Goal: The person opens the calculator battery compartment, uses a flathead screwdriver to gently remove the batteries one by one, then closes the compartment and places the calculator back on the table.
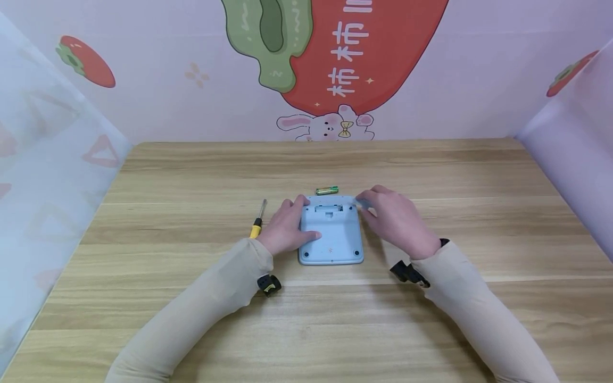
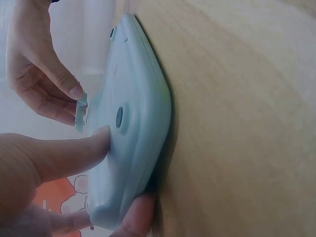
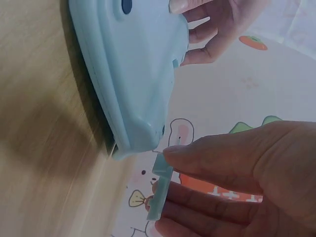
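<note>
A light blue calculator (image 1: 337, 234) lies face down on the table, its battery compartment (image 1: 328, 208) uncovered near the far edge. My left hand (image 1: 287, 226) grips its left side, with the thumb across the back, as the left wrist view also shows on the calculator (image 2: 118, 143). Beside the far right corner, my right hand (image 1: 395, 218) pinches a small light blue battery cover (image 3: 161, 187) between thumb and fingers, held apart from the calculator. What lies inside the compartment is too small to tell.
A green battery (image 1: 327, 190) lies just beyond the calculator's far edge. To the left of my left hand is a screwdriver (image 1: 257, 226) with a yellow and black handle, its tip pointing away. A printed backdrop (image 1: 191, 106) stands behind the wooden table (image 1: 167, 229).
</note>
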Demonstrator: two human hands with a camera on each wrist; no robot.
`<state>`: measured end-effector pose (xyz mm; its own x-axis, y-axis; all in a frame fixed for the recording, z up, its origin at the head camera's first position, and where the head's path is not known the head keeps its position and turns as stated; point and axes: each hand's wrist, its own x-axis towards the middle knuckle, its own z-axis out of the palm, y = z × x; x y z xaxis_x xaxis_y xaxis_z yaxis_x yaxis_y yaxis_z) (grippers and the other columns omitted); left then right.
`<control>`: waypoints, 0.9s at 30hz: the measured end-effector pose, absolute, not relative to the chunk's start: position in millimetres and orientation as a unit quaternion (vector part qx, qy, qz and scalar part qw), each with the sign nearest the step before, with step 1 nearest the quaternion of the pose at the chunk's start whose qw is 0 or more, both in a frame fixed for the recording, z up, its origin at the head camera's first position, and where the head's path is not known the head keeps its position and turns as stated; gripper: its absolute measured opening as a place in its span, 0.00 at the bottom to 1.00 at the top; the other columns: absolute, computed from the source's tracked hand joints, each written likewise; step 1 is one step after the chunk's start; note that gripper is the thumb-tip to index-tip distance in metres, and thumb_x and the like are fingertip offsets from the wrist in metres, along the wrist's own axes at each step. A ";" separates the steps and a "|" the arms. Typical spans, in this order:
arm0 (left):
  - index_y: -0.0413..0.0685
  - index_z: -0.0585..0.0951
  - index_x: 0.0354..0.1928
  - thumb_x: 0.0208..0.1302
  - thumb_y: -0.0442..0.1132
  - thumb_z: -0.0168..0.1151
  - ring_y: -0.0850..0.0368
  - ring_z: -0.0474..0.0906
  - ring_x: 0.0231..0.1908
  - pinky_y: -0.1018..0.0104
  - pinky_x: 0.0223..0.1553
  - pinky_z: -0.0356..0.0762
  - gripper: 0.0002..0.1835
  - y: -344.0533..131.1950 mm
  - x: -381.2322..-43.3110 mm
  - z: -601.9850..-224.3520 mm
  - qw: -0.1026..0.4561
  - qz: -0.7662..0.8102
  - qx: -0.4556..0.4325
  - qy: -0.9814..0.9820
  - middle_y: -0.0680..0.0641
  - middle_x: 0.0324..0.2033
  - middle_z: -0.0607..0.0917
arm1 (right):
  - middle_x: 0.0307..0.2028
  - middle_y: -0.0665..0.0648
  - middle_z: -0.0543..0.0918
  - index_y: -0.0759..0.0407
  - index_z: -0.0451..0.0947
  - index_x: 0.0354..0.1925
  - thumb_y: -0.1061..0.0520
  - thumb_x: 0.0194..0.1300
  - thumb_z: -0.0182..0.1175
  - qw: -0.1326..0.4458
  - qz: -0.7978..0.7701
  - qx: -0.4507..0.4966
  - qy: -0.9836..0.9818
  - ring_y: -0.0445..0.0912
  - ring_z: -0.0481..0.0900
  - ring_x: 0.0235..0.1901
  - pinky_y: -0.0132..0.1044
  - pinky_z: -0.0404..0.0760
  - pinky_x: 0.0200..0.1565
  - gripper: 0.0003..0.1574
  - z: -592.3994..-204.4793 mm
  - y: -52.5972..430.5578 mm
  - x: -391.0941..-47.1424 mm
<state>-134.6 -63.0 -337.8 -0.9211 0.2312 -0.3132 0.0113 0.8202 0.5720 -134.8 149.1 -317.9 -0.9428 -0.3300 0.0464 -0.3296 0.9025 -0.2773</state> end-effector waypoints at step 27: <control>0.51 0.60 0.64 0.55 0.49 0.66 0.49 0.69 0.48 0.56 0.51 0.73 0.37 -63.5 -135.0 -338.1 0.191 0.294 0.072 0.934 0.41 0.53 0.69 | 0.47 0.59 0.80 0.60 0.78 0.50 0.58 0.61 0.60 0.010 -0.137 -0.219 0.966 0.50 0.80 0.45 0.45 0.79 0.47 0.18 -314.7 129.1 -132.2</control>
<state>-135.0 -63.5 -338.1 -0.9167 0.2467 -0.3143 0.0224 0.8172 0.5759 -132.2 129.1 -314.7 -0.9036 -0.4264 0.0404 -0.4207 0.8661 -0.2700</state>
